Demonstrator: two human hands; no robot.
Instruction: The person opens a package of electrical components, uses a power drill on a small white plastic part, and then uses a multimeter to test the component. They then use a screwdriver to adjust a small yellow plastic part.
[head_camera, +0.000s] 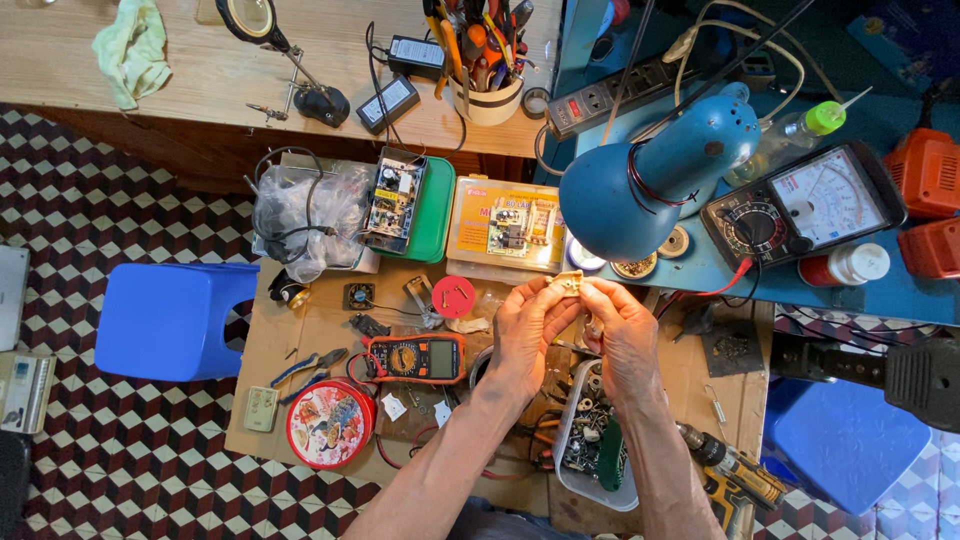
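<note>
The left hand (527, 325) and the right hand (622, 330) are raised together over the cardboard work surface (300, 340), and both pinch one small cream-coloured part (570, 283) between the fingertips. Left of them lies an orange digital multimeter (415, 358). Above the right hand hangs a blue desk lamp (650, 175).

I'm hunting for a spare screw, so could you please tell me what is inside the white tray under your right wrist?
The white tray holds small metal parts and a green piece; the right hand covers its far end.
</note>
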